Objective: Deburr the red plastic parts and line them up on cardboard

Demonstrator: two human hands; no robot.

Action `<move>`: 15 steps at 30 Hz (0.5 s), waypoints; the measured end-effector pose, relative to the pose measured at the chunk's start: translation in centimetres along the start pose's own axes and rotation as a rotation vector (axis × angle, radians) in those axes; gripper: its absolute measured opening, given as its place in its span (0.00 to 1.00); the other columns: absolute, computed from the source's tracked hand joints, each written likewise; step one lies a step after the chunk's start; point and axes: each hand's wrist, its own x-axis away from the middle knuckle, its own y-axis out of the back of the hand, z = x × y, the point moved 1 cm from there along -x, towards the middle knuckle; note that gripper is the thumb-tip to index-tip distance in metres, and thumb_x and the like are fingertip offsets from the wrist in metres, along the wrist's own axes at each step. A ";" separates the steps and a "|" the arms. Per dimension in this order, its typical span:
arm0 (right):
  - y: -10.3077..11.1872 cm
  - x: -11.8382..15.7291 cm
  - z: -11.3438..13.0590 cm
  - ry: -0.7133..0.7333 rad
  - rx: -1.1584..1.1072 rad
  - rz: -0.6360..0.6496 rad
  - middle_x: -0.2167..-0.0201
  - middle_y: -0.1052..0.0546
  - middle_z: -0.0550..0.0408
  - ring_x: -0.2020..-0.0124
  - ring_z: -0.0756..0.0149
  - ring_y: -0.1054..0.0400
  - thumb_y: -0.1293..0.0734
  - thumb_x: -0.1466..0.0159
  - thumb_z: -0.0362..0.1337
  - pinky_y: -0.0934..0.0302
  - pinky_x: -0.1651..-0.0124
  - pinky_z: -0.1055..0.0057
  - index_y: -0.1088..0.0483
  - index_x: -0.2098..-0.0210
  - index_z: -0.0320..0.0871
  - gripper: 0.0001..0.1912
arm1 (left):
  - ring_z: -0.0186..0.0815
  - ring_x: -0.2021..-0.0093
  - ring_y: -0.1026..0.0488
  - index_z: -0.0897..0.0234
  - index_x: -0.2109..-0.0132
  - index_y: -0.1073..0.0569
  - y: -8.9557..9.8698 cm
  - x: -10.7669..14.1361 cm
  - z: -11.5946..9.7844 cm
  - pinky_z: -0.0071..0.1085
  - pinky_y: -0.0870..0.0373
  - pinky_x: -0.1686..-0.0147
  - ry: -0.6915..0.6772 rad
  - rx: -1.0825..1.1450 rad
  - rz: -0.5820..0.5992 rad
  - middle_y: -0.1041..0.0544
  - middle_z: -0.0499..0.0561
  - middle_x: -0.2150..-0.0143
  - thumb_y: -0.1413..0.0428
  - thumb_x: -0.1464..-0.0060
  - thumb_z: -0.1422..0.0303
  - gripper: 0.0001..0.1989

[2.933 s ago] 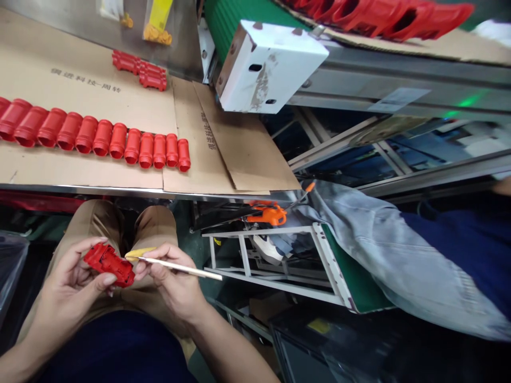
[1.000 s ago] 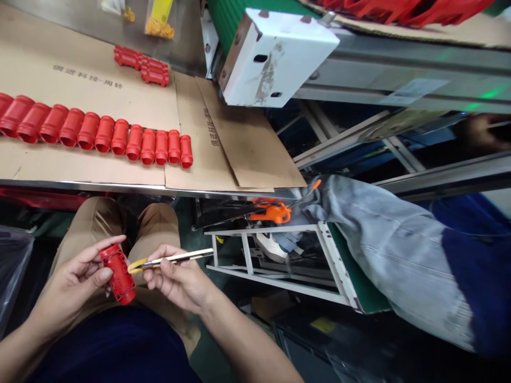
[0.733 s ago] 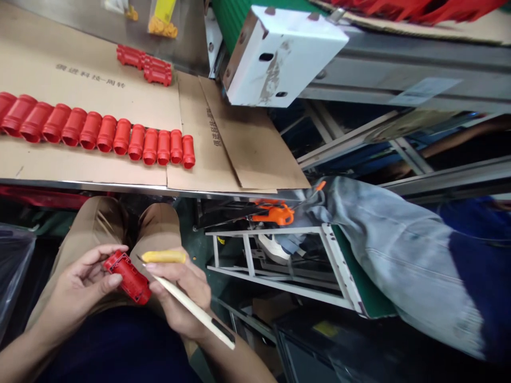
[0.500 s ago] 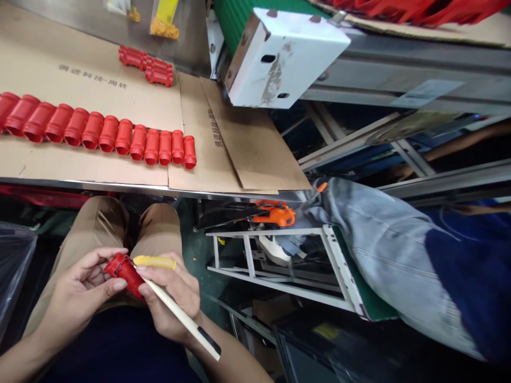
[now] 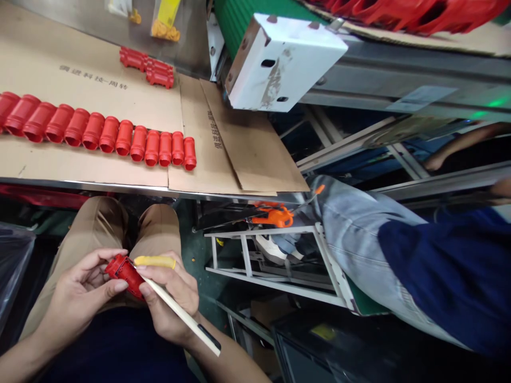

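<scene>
Over my lap, my left hand (image 5: 90,284) is closed around one end of a red plastic tube-shaped part (image 5: 128,274), thumb and fingers on its sides. A slim, flat tool with a cream handle (image 5: 181,314) is gripped in my right hand (image 5: 171,295), its black-marked end sticking out toward my forearm. The tool's tip meets the part near its rim and is too small to make out. A yellow finger cot (image 5: 155,261) covers my right index finger. My right thumb also presses on the part's lower end.
A row of red tubes (image 5: 124,137) lines the cardboard-covered table (image 5: 219,173). More red parts (image 5: 158,73) and a bag of yellow pieces (image 5: 165,31) lie farther back. A white metal bracket (image 5: 287,64) juts out ahead. At right, a co-worker's jeans-clad leg (image 5: 367,234) rests by a white-framed stool (image 5: 275,287).
My hands, the red part and the tool are nearly still. The co-worker at right has shifted, the dark blue clothing now reaching farther left over the leg.
</scene>
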 end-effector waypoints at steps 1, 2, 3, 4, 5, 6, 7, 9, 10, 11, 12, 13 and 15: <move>0.0 0.0 0.1 -0.002 0.011 -0.001 0.55 0.13 0.44 0.57 0.56 0.18 0.32 0.26 0.34 0.23 0.51 0.57 0.22 0.44 0.44 0.13 | 0.42 0.61 0.15 0.58 0.52 0.15 0.0 0.0 0.1 0.30 0.16 0.59 -0.012 -0.003 -0.007 0.12 0.51 0.60 0.23 0.54 0.59 0.21; 0.1 0.0 0.1 0.000 0.022 -0.002 0.55 0.13 0.44 0.57 0.56 0.18 0.32 0.26 0.33 0.23 0.52 0.57 0.22 0.44 0.44 0.13 | 0.41 0.61 0.15 0.57 0.52 0.15 0.0 0.0 0.2 0.29 0.16 0.59 -0.024 -0.007 -0.018 0.12 0.51 0.60 0.23 0.54 0.59 0.22; 0.2 0.0 0.3 0.008 0.034 0.001 0.56 0.13 0.44 0.58 0.56 0.18 0.32 0.27 0.32 0.23 0.53 0.57 0.22 0.44 0.43 0.13 | 0.40 0.61 0.15 0.57 0.53 0.15 0.1 0.0 0.3 0.28 0.16 0.58 -0.036 -0.013 -0.032 0.12 0.50 0.59 0.23 0.54 0.58 0.22; 0.3 -0.1 0.4 0.017 0.047 0.007 0.56 0.14 0.43 0.58 0.57 0.18 0.32 0.28 0.30 0.23 0.53 0.57 0.23 0.45 0.42 0.13 | 0.39 0.61 0.14 0.56 0.53 0.15 0.3 -0.1 0.6 0.27 0.16 0.57 -0.049 -0.020 -0.046 0.12 0.50 0.59 0.22 0.54 0.58 0.22; 0.5 -0.2 0.6 0.025 0.060 0.017 0.57 0.14 0.43 0.59 0.57 0.18 0.32 0.29 0.29 0.23 0.54 0.58 0.23 0.45 0.41 0.14 | 0.39 0.60 0.14 0.56 0.53 0.15 0.5 -0.2 0.8 0.26 0.16 0.56 -0.066 -0.028 -0.052 0.12 0.49 0.58 0.22 0.55 0.58 0.22; 0.7 -0.2 0.8 0.021 0.073 0.031 0.57 0.14 0.43 0.60 0.57 0.19 0.32 0.30 0.28 0.24 0.54 0.58 0.23 0.46 0.40 0.13 | 0.39 0.59 0.14 0.55 0.53 0.14 0.7 -0.4 1.1 0.26 0.16 0.55 -0.087 -0.040 -0.049 0.12 0.49 0.58 0.22 0.55 0.58 0.22; 1.0 -0.4 1.0 0.001 0.082 0.047 0.58 0.14 0.43 0.61 0.58 0.19 0.32 0.30 0.27 0.24 0.54 0.58 0.23 0.48 0.40 0.13 | 0.40 0.58 0.13 0.55 0.53 0.14 1.0 -0.5 1.4 0.26 0.16 0.54 -0.108 -0.054 -0.038 0.12 0.49 0.57 0.22 0.55 0.58 0.21; 1.5 -0.7 1.3 -0.085 0.068 0.065 0.59 0.13 0.45 0.61 0.59 0.20 0.31 0.30 0.28 0.25 0.54 0.59 0.22 0.50 0.41 0.10 | 0.41 0.58 0.13 0.55 0.53 0.13 1.4 -0.7 1.7 0.26 0.16 0.54 -0.133 -0.072 0.000 0.11 0.49 0.56 0.22 0.55 0.60 0.21; 1.7 -0.8 1.4 -0.132 0.044 0.066 0.59 0.13 0.47 0.61 0.60 0.19 0.31 0.30 0.29 0.25 0.53 0.60 0.22 0.51 0.42 0.09 | 0.41 0.58 0.12 0.55 0.53 0.13 1.6 -0.8 1.7 0.26 0.15 0.55 -0.127 -0.073 0.023 0.11 0.50 0.56 0.22 0.55 0.60 0.21; 1.8 -0.9 1.5 -0.170 0.014 0.062 0.59 0.13 0.48 0.60 0.60 0.19 0.31 0.30 0.29 0.25 0.53 0.61 0.21 0.52 0.43 0.09 | 0.41 0.58 0.12 0.54 0.52 0.13 1.7 -0.8 1.7 0.26 0.15 0.56 -0.108 -0.070 0.038 0.11 0.50 0.56 0.22 0.55 0.60 0.21; 1.9 -1.0 1.6 -0.194 -0.017 0.056 0.58 0.13 0.48 0.60 0.60 0.19 0.30 0.29 0.30 0.25 0.53 0.62 0.21 0.52 0.43 0.08 | 0.42 0.59 0.12 0.54 0.51 0.13 1.8 -0.8 1.6 0.26 0.15 0.57 -0.081 -0.061 0.044 0.11 0.50 0.56 0.22 0.54 0.60 0.22; 2.0 -1.1 1.6 -0.202 -0.044 0.051 0.58 0.13 0.48 0.59 0.60 0.19 0.30 0.29 0.30 0.25 0.53 0.62 0.21 0.52 0.43 0.08 | 0.42 0.59 0.12 0.54 0.50 0.13 1.8 -0.8 1.5 0.26 0.15 0.57 -0.051 -0.051 0.048 0.10 0.50 0.56 0.22 0.54 0.60 0.23; 1.9 -1.1 1.6 -0.190 -0.070 0.044 0.57 0.13 0.47 0.58 0.60 0.19 0.29 0.29 0.31 0.25 0.52 0.63 0.20 0.51 0.42 0.08 | 0.43 0.59 0.12 0.55 0.50 0.13 1.7 -0.7 1.3 0.27 0.14 0.58 -0.008 -0.029 0.059 0.10 0.51 0.57 0.22 0.54 0.59 0.23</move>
